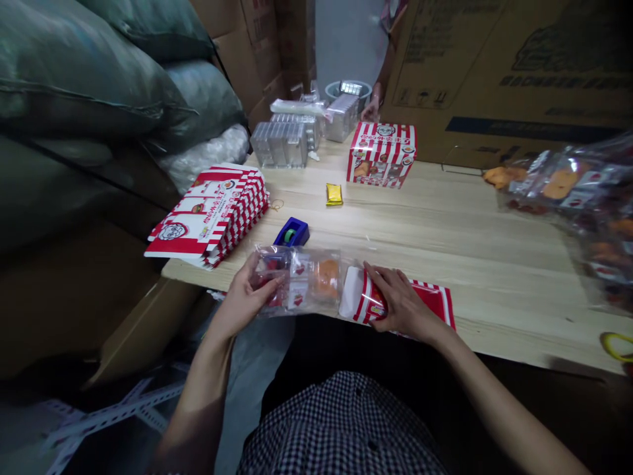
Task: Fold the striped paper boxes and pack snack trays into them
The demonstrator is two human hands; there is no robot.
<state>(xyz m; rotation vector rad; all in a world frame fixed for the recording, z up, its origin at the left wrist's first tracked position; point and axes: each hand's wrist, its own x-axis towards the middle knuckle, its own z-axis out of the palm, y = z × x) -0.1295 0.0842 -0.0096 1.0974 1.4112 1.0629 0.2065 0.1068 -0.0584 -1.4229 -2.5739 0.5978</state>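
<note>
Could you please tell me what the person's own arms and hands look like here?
The left hand and right hand are bare, without gloves; no watch or bracelet shows. The forearms are uncovered, with no sleeves in view. The top has a small black-and-white check.

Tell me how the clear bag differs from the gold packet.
The clear bag is see-through, showing orange and red contents; the gold packet hides its contents. The clear bag is long and much larger than the gold packet. The left hand grips the clear bag, while the gold packet lies loose on the table. Both look shiny.
</note>
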